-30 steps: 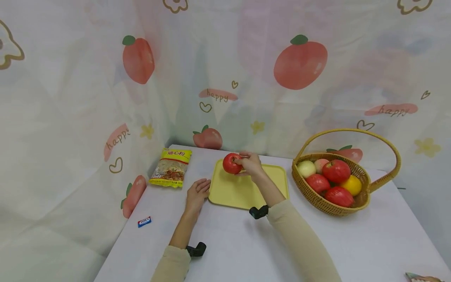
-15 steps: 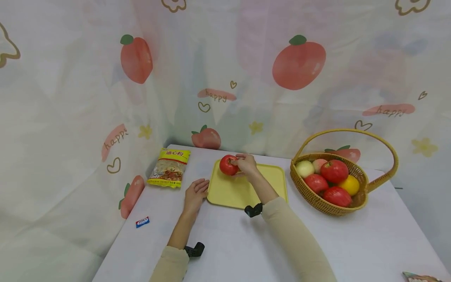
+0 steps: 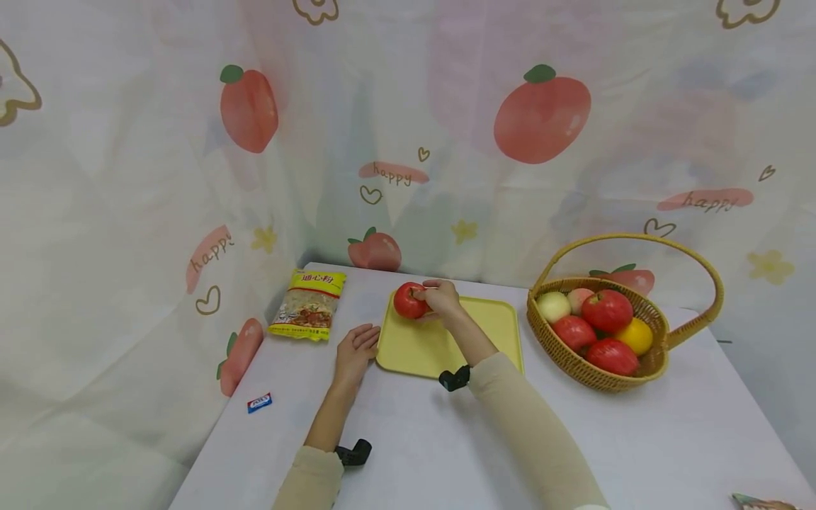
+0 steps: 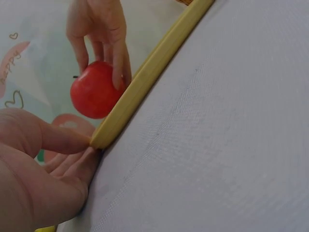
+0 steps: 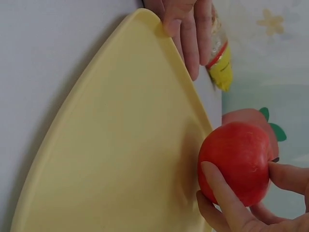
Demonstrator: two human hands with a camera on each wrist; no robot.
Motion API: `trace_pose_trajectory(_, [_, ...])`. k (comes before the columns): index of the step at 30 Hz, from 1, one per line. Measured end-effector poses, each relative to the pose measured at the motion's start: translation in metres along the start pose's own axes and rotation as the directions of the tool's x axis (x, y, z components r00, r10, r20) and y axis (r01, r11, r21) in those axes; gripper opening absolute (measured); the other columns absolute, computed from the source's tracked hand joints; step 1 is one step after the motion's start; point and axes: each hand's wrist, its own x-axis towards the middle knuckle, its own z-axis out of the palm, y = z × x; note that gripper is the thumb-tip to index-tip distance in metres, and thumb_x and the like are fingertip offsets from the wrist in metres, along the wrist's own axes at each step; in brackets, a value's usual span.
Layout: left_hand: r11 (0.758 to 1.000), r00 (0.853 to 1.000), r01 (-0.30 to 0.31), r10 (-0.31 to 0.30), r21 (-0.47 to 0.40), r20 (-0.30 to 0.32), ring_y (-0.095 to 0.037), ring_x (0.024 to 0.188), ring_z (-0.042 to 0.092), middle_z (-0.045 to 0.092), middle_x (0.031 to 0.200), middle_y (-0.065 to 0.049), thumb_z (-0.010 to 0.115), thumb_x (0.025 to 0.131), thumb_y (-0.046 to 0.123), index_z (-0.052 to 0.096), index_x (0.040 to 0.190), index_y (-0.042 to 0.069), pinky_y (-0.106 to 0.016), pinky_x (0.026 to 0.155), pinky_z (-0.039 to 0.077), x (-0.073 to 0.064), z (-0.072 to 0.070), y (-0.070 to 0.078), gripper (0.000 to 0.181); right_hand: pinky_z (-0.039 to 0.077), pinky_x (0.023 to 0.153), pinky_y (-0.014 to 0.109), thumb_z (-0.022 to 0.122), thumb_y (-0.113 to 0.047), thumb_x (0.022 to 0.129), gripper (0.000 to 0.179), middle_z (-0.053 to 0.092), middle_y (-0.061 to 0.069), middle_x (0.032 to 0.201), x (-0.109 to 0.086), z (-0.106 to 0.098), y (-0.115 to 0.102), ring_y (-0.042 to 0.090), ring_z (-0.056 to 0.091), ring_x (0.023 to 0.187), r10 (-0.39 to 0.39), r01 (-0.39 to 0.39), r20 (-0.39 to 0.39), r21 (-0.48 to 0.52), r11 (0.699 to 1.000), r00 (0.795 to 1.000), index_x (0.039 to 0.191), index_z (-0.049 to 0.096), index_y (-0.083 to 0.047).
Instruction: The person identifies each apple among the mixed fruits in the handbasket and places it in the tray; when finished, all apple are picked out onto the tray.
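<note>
A red apple [image 3: 410, 300] with a dark stem is held by my right hand [image 3: 441, 300], its fingers and thumb around the fruit. It is over the far left corner of the yellow tray [image 3: 440, 350], close to the surface, and its shadow falls on the tray in the right wrist view. At the tray's near left corner, my left hand [image 3: 354, 356] pinches the rim; in the left wrist view, the thumb [image 4: 67, 138] lies against the corner. The other left fingers [image 5: 189, 48] stretch along the outer side in the right wrist view.
To the right stands a wicker basket [image 3: 569, 363] with a tall handle, filled with several fruits. A yellow food packet [image 3: 309, 304] lies behind the left hand, and a small blue-red wrapper [image 3: 259, 403] lies at left. Part of another packet [image 3: 761, 502] shows bottom right.
My right hand has moved the apple slightly left and a little lower over the tray's far left corner. The left hand stays at the tray's edge.
</note>
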Motion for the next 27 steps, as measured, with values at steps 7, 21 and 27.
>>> trace_pose_trajectory(7, [1.000, 1.000, -0.001, 0.001, -0.006, 0.016, -0.040, 0.138, 0.054, 0.056, 0.145, -0.030, 0.053, 0.096, -0.020, 0.046, 0.147, -0.009, -0.044, 0.114, 0.048, -0.001, 0.003, -0.001, 0.053, 0.057, 0.093, 0.064, 0.069, -0.002, 0.096, 0.057, 0.051, 0.023, 0.146, 0.002, 0.000, 0.004, 0.044, 0.056, 0.130, 0.010, -0.011, -0.027, -0.013, 1.000, 1.000, 0.148, 0.049, 0.003])
trace_pose_trajectory(21, [1.000, 1.000, 0.000, 0.000, -0.003, 0.010, -0.039, 0.136, 0.056, 0.058, 0.143, -0.029, 0.055, 0.095, -0.020, 0.048, 0.146, -0.009, -0.041, 0.111, 0.050, 0.002, 0.004, -0.001, 0.053, 0.056, 0.099, 0.060, 0.068, -0.026, 0.102, 0.064, 0.043, 0.021, 0.158, 0.003, -0.012, 0.008, 0.040, 0.046, 0.143, 0.011, -0.011, 0.020, 0.006, 1.000, 1.000, 0.154, 0.043, 0.000])
trace_pose_trajectory(27, [1.000, 1.000, -0.007, 0.007, -0.006, -0.001, -0.040, 0.137, 0.055, 0.057, 0.144, -0.030, 0.054, 0.094, -0.021, 0.047, 0.146, -0.010, -0.042, 0.112, 0.050, 0.001, 0.000, -0.001, 0.053, 0.054, 0.102, 0.060, 0.066, -0.029, 0.103, 0.058, 0.047, 0.020, 0.154, -0.002, -0.014, 0.007, 0.041, 0.047, 0.141, -0.004, 0.003, 0.048, 0.017, 1.000, 0.999, 0.149, 0.049, 0.003])
